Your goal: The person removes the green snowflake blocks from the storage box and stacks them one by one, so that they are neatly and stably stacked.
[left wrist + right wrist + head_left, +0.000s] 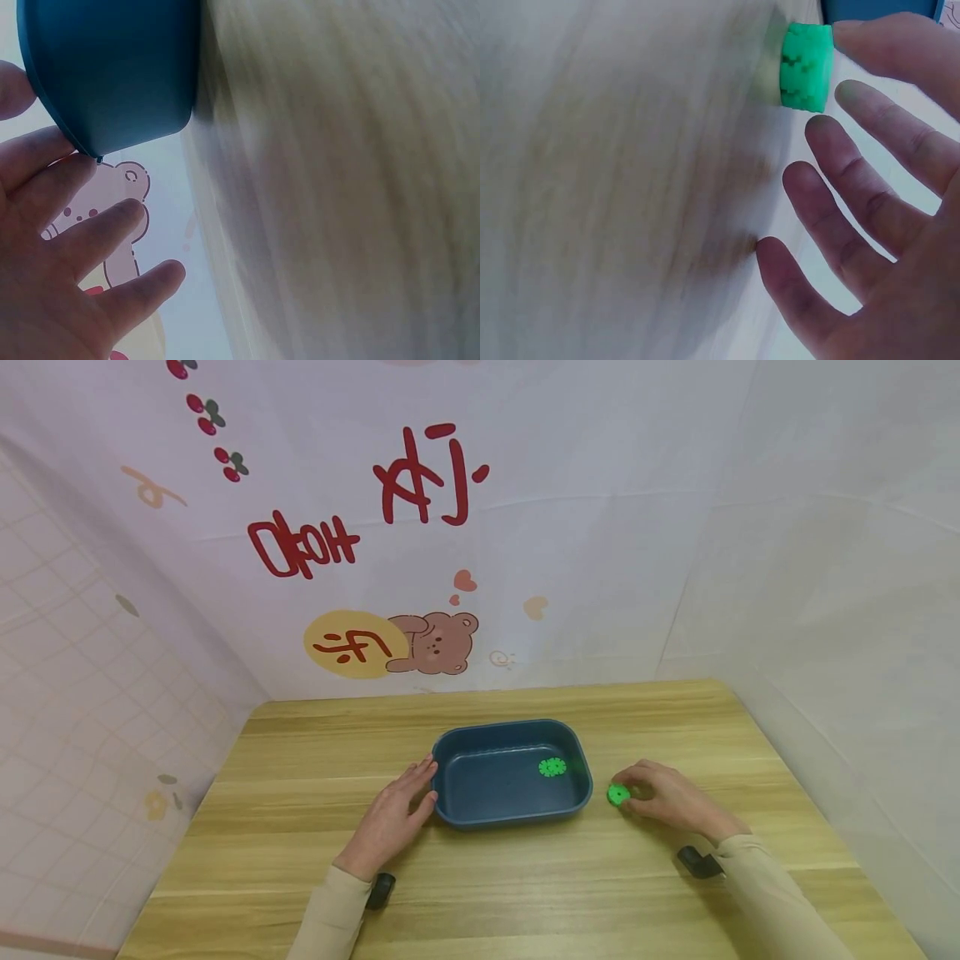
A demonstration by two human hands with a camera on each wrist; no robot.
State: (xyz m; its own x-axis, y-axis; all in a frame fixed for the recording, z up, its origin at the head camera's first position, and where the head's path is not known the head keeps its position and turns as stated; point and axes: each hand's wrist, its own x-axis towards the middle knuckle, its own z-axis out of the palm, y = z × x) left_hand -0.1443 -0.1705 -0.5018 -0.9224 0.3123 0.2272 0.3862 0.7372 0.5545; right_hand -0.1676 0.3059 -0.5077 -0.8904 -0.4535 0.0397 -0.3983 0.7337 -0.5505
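A dark blue rectangular bin [510,814] stands on the table, with green notched plastic discs [552,767] lying in its right part. My left hand [393,818] rests at the bin's left end, its fingertips and thumb touching the rim; the left wrist view shows the other fingers [112,232] spread apart. Right of the bin, a short stack of green notched discs [618,794] is on the table. My right hand [667,795] is beside that stack. In the right wrist view the thumb touches the stack [807,67], the index fingertip is close to it, and the fingers are loosely spread.
The wooden table [510,902] reaches to a white printed cloth [600,527] at the back and sides. Black wrist devices [697,862] sit under both forearms, close to the tabletop.
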